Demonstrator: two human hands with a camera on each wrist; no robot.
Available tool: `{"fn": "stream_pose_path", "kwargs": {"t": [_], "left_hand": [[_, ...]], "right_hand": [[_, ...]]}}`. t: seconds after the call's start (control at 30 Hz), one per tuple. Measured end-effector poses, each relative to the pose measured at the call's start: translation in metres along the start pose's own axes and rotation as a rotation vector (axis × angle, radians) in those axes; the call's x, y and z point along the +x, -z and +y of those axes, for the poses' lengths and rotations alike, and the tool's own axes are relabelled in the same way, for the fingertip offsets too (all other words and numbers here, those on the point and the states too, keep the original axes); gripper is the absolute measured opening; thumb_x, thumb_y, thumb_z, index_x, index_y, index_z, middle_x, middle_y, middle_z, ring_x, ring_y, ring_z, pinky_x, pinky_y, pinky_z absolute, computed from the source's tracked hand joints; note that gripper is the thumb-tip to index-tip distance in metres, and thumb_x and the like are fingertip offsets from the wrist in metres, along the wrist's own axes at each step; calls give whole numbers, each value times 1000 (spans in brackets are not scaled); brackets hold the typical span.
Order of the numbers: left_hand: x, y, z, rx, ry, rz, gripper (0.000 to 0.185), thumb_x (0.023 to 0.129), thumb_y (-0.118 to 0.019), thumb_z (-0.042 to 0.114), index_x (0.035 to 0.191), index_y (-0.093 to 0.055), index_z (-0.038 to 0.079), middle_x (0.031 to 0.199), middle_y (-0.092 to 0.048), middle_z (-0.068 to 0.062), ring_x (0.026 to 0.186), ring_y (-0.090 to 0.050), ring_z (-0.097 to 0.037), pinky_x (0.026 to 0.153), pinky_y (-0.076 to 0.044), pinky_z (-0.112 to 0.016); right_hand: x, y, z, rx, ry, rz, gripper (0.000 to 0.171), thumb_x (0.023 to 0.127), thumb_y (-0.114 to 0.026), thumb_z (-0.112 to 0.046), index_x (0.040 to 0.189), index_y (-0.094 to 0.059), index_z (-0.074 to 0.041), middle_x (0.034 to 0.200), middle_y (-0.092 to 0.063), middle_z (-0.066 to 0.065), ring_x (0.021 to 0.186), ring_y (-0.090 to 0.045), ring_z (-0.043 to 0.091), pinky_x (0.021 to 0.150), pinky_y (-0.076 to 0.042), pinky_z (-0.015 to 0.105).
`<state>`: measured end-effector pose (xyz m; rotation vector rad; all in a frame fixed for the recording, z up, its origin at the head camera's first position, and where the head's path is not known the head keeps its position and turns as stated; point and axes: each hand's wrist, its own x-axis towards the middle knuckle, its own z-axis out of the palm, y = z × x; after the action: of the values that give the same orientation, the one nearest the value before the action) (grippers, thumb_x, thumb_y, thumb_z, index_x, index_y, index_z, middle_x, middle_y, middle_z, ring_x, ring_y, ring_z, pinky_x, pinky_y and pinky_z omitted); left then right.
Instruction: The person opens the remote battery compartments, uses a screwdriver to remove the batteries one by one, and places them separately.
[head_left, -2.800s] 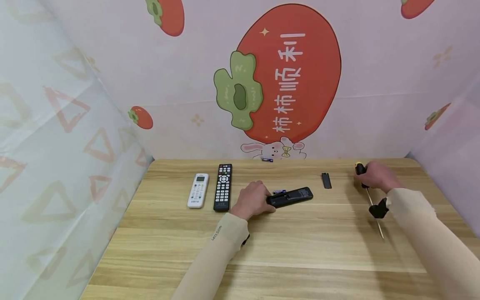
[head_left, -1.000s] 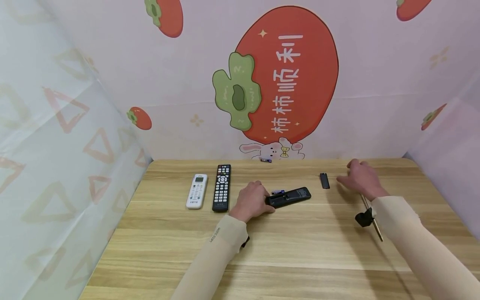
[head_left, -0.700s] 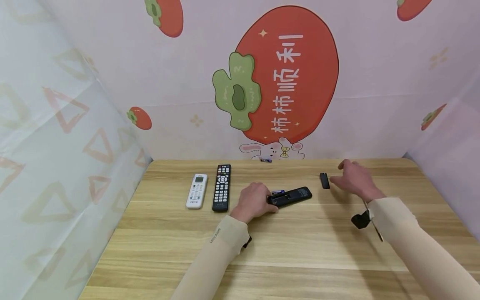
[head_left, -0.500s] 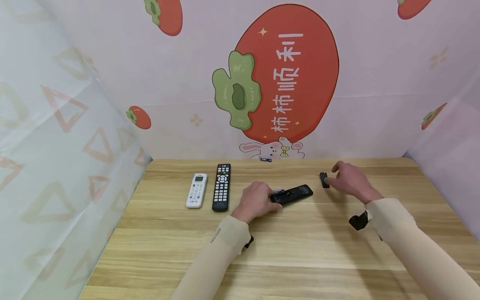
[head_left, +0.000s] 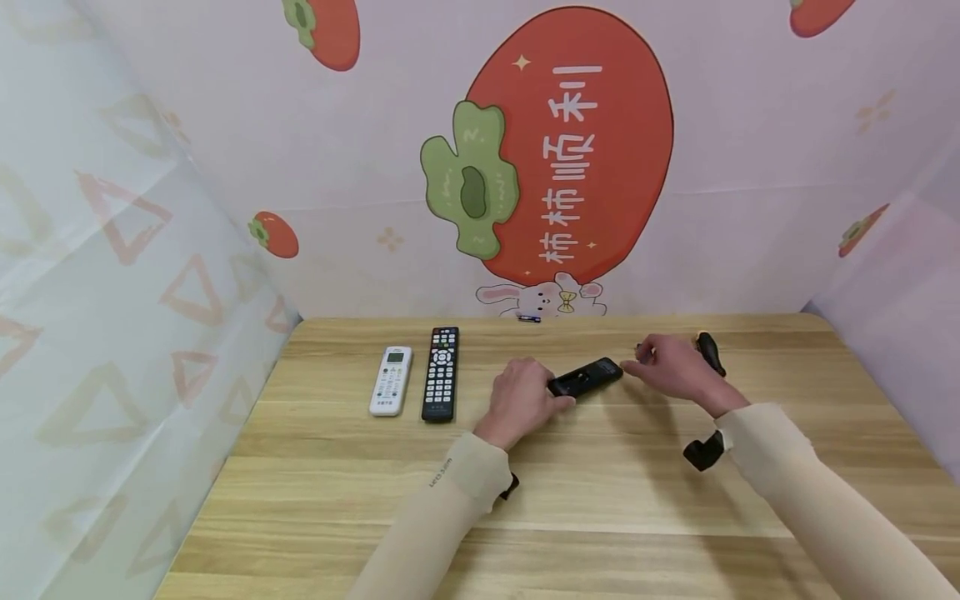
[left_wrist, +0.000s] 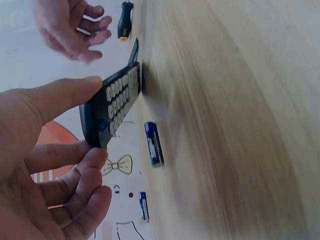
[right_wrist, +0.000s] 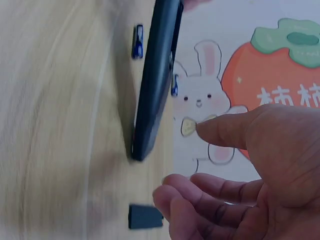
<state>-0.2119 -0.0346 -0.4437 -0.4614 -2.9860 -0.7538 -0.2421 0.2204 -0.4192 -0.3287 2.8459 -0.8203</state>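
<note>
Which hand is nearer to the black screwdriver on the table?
The right hand. It hovers just left of the screwdriver, apart from it. The left hand is farther left, gripping the black remote, which lies between the two hands.

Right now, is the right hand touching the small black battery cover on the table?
Apart. The right wrist view shows the battery cover lying flat on the table, with the right hand hovering above it, fingers loosely open and holding nothing.

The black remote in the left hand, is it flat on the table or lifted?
Lifted: the left hand grips one end of the remote; its far end touches the table.
</note>
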Motion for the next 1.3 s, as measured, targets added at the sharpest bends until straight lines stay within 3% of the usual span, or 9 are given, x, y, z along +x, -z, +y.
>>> {"fn": "stream_pose_path", "kwargs": {"t": [0.23,0.47,0.63,0.83,1.07,1.3], "left_hand": [[-2,-10,11,87,18,62,39,82,-84,47,89,-79,10,84,-62,-1,83,-54,-17,65,-48,-30],[-9,-24,26,165,47,91,44,78,-84,53,87,-75,11,84,-66,-1,79,-58,-17,63,-52,-33],[-12,-31,32,248,25,97,49,78,-83,57,91,-75,11,85,-68,-3,79,-60,-19,60,-52,-33],[-14,-35,35,268,25,97,52,76,-85,56,97,-75,10,88,-70,-3,81,-62,-19,61,-53,-32],[-14,-37,38,318,14,71,49,78,-84,55,98,-75,11,89,-70,-4,85,-63,-19,62,-54,-32],[-14,-38,40,378,-16,88,51,79,-81,60,98,-77,13,93,-71,-4,89,-63,-20,69,-54,-32]], "right_hand": [[5,-16,-20,100,-84,-67,49,100,-61,-48,99,-60,1,67,-67,10,57,-64,23,60,-49,33],[16,-33,-30,-4,-133,-51,68,96,-59,-59,52,-58,-8,45,-51,1,45,-53,18,54,-40,31],[22,-40,-31,-37,-167,-7,58,91,-69,-54,57,-62,-7,49,-57,5,45,-55,18,49,-41,30],[26,-44,-31,-35,-205,20,50,86,-75,-51,68,-62,-6,56,-59,6,48,-57,19,47,-44,30],[28,-46,-32,0,-228,21,45,85,-74,-46,73,-61,-4,62,-60,8,53,-60,22,48,-46,30],[32,-48,-28,3,-239,38,45,84,-70,-47,77,-59,-4,70,-56,9,63,-57,26,52,-43,31]]}}
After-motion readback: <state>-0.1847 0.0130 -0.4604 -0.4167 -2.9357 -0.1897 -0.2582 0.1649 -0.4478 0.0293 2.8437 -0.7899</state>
